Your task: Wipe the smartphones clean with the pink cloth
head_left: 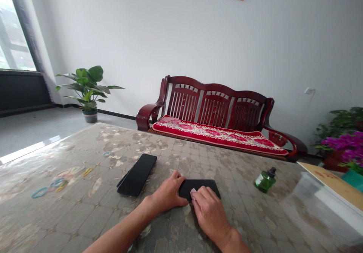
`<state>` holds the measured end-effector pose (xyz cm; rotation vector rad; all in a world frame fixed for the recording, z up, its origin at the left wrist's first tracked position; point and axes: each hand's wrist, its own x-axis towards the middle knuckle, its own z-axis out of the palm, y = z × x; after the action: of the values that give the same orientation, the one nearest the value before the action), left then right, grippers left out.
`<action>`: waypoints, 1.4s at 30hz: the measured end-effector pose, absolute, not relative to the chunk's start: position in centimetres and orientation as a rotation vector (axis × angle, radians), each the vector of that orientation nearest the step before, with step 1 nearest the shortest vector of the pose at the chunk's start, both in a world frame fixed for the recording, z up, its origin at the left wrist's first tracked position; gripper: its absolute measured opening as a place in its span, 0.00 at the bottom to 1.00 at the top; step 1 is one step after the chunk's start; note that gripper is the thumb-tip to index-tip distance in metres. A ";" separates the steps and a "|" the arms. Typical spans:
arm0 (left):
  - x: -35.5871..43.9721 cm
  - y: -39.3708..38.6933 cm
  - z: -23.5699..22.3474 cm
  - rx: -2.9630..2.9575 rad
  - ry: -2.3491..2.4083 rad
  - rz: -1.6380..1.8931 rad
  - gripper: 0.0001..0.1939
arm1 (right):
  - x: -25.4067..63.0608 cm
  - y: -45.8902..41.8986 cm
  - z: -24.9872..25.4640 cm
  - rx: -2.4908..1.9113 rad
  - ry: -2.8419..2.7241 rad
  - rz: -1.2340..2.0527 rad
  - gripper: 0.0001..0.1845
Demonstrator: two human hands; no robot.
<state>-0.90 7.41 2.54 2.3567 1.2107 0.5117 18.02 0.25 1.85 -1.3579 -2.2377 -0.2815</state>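
A black smartphone (185, 188) lies flat and sideways on the table in front of me. My left hand (170, 192) grips its left end, thumb on the near edge and fingers on the far edge. In the fingers of my right hand (210, 213) is a small pale wipe (193, 191), held against the phone's dark face. That hand covers part of the phone's near right side. To the left lies another black smartphone (138, 175), with a dark edge showing beneath it that I cannot make out.
Right of my hands stands a green bottle (264, 182) with a black top. A clear plastic bin (320, 196) with a tan board (334, 183) on it is at far right. Several coloured loops (87, 171) lie at left. Beyond the table (204, 156) is a wooden bench (215, 109).
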 end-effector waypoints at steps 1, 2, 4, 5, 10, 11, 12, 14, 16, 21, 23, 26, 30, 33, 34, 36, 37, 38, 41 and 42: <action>-0.9 7.4 2.6 2.356 1.207 0.515 0.28 | 17.8 0.2 1.9 -1.350 -2.244 -0.282 0.09; -0.9 7.3 2.6 2.354 1.205 0.517 0.28 | 17.8 0.2 2.0 -1.353 -2.243 -0.290 0.09; -1.0 7.3 2.6 2.350 1.207 0.514 0.28 | 18.4 0.5 2.0 -1.383 -2.216 -0.324 0.08; -1.0 7.3 2.6 2.348 1.211 0.511 0.28 | 19.0 0.6 1.9 -1.405 -2.192 -0.347 0.08; -1.1 7.4 2.5 2.351 1.211 0.502 0.28 | 21.7 1.5 1.3 -1.479 -2.080 -0.443 0.09; -1.0 7.5 2.4 2.353 1.210 0.502 0.28 | 21.7 1.5 1.3 -1.474 -2.079 -0.442 0.09; -1.0 7.5 2.4 2.355 1.211 0.503 0.28 | 21.4 1.5 1.3 -1.459 -2.091 -0.429 0.09; -1.0 7.5 2.4 2.359 1.211 0.505 0.27 | 20.4 1.1 1.4 -1.403 -2.150 -0.374 0.09; -0.9 7.4 2.4 2.364 1.208 0.511 0.27 | 18.9 0.6 1.6 -1.332 -2.221 -0.319 0.09; -1.0 7.2 2.7 2.358 1.218 0.498 0.27 | 17.8 0.2 2.4 -1.330 -2.220 -0.318 0.09; -1.0 7.2 2.9 2.351 1.227 0.473 0.28 | 18.9 0.5 2.4 -1.393 -2.159 -0.333 0.09; -1.0 7.1 3.1 2.347 1.236 0.450 0.27 | 20.9 1.2 2.1 -1.468 -2.072 -0.377 0.10; -1.0 7.1 3.1 2.347 1.227 0.466 0.28 | 21.3 1.4 1.7 -1.474 -2.050 -0.397 0.10; -1.0 7.2 2.9 2.353 1.231 0.468 0.28 | 19.6 0.9 1.8 -1.425 -2.106 -0.341 0.09; -1.0 7.2 2.9 2.355 1.233 0.465 0.28 | 19.1 0.8 1.8 -1.404 -2.122 -0.323 0.09; -1.0 7.2 2.9 2.359 1.234 0.463 0.28 | 18.5 0.7 1.9 -1.374 -2.141 -0.300 0.09; -1.0 7.2 2.9 2.360 1.234 0.461 0.28 | 18.6 0.7 2.0 -1.375 -2.140 -0.298 0.09; -1.0 7.2 3.0 2.360 1.234 0.458 0.28 | 18.9 0.9 1.9 -1.388 -2.131 -0.303 0.10; -1.0 7.1 3.2 2.351 1.237 0.434 0.28 | 20.9 1.6 1.7 -1.467 -2.066 -0.368 0.10; -1.0 7.1 3.3 2.345 1.240 0.426 0.28 | 21.6 1.9 1.6 -1.490 -2.043 -0.401 0.10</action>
<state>-1.02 7.07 3.31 2.3455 1.2399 0.4257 21.65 1.88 1.63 -1.4899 -2.0433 -0.4013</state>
